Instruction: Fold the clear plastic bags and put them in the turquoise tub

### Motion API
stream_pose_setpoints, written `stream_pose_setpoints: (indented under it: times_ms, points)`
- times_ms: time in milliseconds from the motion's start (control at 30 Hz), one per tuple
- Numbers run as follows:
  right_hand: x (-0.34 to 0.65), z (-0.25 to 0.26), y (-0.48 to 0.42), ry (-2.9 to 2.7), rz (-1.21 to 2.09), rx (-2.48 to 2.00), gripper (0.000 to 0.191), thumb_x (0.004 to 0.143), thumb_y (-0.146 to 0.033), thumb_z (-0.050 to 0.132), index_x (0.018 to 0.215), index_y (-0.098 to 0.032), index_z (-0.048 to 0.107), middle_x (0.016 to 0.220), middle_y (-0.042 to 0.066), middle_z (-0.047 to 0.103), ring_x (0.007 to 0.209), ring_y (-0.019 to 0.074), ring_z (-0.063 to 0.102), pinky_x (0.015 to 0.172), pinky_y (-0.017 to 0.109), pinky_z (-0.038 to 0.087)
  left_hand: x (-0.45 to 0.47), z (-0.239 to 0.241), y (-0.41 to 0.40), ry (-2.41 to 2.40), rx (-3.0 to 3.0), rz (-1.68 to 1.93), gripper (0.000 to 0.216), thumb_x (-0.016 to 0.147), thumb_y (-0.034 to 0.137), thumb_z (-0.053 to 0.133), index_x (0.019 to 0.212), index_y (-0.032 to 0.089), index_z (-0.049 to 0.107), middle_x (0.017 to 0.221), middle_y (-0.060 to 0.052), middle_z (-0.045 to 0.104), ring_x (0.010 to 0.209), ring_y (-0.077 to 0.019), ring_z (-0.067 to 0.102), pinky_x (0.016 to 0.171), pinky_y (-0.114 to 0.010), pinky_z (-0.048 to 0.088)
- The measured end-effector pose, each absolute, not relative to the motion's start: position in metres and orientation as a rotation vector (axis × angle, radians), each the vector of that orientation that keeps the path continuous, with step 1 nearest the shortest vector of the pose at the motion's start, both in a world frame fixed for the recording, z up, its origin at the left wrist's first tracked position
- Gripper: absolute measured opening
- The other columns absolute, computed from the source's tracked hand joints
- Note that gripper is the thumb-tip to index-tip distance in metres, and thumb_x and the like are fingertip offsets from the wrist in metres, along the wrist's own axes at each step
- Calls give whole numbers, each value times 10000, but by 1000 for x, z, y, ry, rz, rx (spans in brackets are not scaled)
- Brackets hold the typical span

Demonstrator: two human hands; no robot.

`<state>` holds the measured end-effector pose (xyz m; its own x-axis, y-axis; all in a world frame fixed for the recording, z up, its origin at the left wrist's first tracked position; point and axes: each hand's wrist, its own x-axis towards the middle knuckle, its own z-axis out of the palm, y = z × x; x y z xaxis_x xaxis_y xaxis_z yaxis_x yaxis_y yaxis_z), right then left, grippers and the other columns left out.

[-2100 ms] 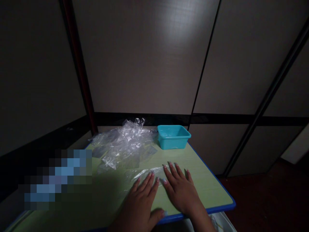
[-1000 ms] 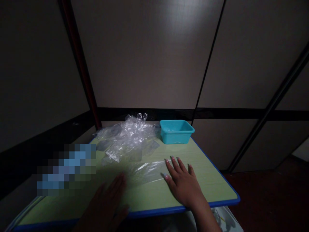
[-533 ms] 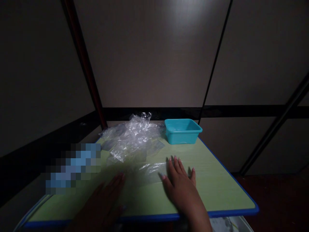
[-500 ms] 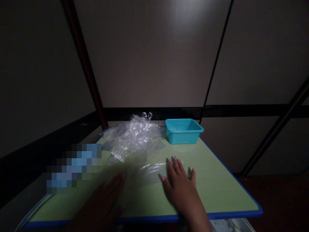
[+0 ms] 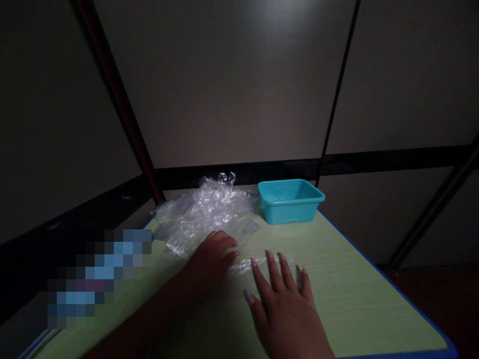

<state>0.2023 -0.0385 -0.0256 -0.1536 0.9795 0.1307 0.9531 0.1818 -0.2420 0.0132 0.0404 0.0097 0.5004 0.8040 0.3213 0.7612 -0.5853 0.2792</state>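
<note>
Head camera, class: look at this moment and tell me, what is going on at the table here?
A person works at a green table with both bare hands. The right hand lies flat, fingers spread, on a clear plastic bag. The left hand reaches to the near edge of a heap of crumpled clear bags; the dim light hides whether it grips one. A teal tub stands beyond, right of the heap.
</note>
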Motion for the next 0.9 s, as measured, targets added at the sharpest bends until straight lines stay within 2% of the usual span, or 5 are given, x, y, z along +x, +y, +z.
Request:
stream_pose_setpoints:
  times_ms: [100, 233, 500, 733, 900]
  points:
    - [203, -30, -36, -2198, 162, -1847, 543, 888, -592, 292, 1398, -407, 273, 1502, 28, 136, 1374, 321, 31, 1053, 624, 0, 29, -6, 25, 1185, 2756, 624, 483, 911, 361, 414, 1350, 160, 394, 1412, -124, 395, 1298, -266, 341, 1065, -472, 293]
    - [203, -28, -36, -2242, 207, -1880, 616, 843, -446, 434, 1420, -374, 230, 1505, 30, 94, 1370, 338, 15, 1049, 637, -14, 41, -12, -3, 1016, 2766, 291, 637, 919, 346, 406, 1462, 146, 141, 1519, -106, 161, 1383, -244, 181, 1104, -451, 251]
    - [202, -23, -37, -2263, 214, -1906, 641, 813, -405, 478, 1412, -391, 252, 1508, 33, 110, 1368, 353, 22, 1040, 645, -10, 39, -16, -16, 1284, 2771, 183, 643, 919, 431, 410, 1441, 102, 229, 1500, -170, 187, 1378, -312, 135, 1087, -501, 270]
    - [200, -23, -38, -2235, 180, -1886, 551, 878, -500, 375, 1407, -399, 263, 1507, 47, 142, 1371, 350, 43, 1034, 647, 3, 19, -43, -26, 1496, 2851, 348, 628, 938, 500, 348, 1454, 169, 215, 1502, -163, 194, 1366, -365, 160, 1037, -546, 327]
    - [202, -31, -38, -2195, 154, -1838, 539, 887, -570, 328, 1400, -415, 272, 1507, 43, 152, 1377, 329, 43, 1040, 631, -3, -6, -56, -27, 1607, 2892, 398, 598, 945, 450, 374, 1463, 217, 187, 1512, -122, 174, 1362, -357, 188, 1028, -534, 339]
